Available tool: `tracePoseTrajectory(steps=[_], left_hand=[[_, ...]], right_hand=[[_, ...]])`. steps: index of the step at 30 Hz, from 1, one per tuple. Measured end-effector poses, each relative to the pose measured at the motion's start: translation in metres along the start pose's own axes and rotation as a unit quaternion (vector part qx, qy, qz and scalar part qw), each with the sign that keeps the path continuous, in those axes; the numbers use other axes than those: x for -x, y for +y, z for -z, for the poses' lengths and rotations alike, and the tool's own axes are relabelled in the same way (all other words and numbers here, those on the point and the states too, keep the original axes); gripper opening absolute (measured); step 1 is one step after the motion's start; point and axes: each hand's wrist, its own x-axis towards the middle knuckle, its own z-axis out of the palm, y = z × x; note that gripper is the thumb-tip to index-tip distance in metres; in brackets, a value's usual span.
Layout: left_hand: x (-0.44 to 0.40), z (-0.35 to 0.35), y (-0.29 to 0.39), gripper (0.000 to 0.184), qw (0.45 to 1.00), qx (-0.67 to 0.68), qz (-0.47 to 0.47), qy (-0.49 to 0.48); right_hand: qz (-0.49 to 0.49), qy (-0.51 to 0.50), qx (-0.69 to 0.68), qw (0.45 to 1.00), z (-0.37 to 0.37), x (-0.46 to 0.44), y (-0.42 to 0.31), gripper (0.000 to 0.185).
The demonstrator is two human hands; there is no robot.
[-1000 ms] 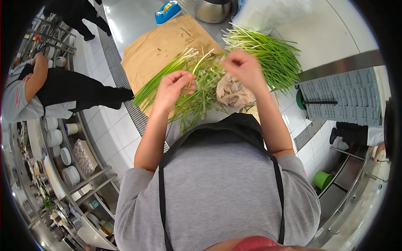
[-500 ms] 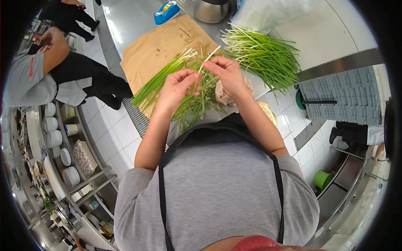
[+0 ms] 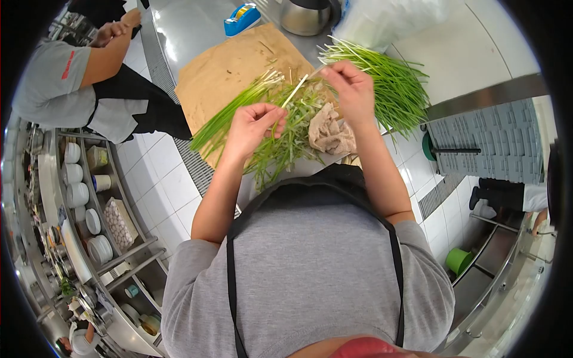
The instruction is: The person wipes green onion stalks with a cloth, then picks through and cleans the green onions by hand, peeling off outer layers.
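Note:
My left hand (image 3: 258, 126) pinches a single spring onion (image 3: 293, 92) whose white end points up and right. My right hand (image 3: 351, 89) is closed up and to the right of it, with a blurred, thin pale strip of peel (image 3: 319, 73) at its fingertips. Beneath my hands lies a loose heap of limp green trimmings (image 3: 292, 137). On the left, a bunch of spring onions (image 3: 236, 107) rests on the brown paper (image 3: 209, 71). A larger bunch of spring onions (image 3: 388, 83) lies to the right. A crumpled beige cloth (image 3: 329, 132) sits below my right hand.
At the counter's back are a blue tape dispenser (image 3: 242, 19), a steel jug (image 3: 305, 15) and a clear plastic bag (image 3: 388, 21). A person in a grey shirt (image 3: 65, 83) stands on the left, near shelves with white containers (image 3: 77, 194). A green bucket (image 3: 458, 261) is at lower right.
My right hand has moved up and right, away from my left hand, uncovering more of the cloth. The left hand still holds the spring onion. The person on the left has shifted right.

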Motion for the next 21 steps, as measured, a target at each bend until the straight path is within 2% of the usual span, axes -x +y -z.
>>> tracePoseTrajectory(steps=[3,6,9,10,11,14,17,18,21], left_hand=[[0.000,0.009,-0.002,0.020,1.000,0.003,0.021,0.009],[0.000,0.019,-0.006,0.019,0.993,0.109,0.038,0.027],[-0.001,0.030,-0.005,0.021,0.987,0.161,0.026,-0.005],[-0.003,0.032,-0.002,0.021,0.986,0.167,0.020,-0.001],[-0.003,0.032,-0.001,0.021,0.985,0.175,0.015,0.002],[0.001,0.034,-0.001,0.022,0.983,0.184,0.011,-0.005],[0.004,0.030,0.002,0.022,0.982,0.189,0.017,0.000],[0.002,0.027,0.004,0.022,0.982,0.189,0.015,0.001],[-0.002,0.025,0.006,0.023,0.985,0.171,0.019,-0.033]], right_hand=[[0.018,0.017,-0.093,0.995,0.009,-0.010,-0.023,0.010],[0.038,-0.050,-0.160,0.985,0.011,-0.005,-0.040,0.009],[0.030,-0.199,-0.121,0.972,0.007,0.003,-0.007,0.010],[0.118,-0.235,0.054,0.963,-0.004,0.011,0.015,0.009],[0.201,-0.259,0.226,0.917,-0.017,0.018,0.030,0.010],[0.098,-0.246,0.394,0.880,-0.026,0.040,0.025,0.012],[0.076,-0.258,0.281,0.921,-0.024,0.024,0.011,0.014],[0.113,-0.245,0.242,0.932,-0.024,0.022,0.014,0.014],[-0.014,-0.246,0.130,0.960,-0.023,0.016,0.022,0.013]])
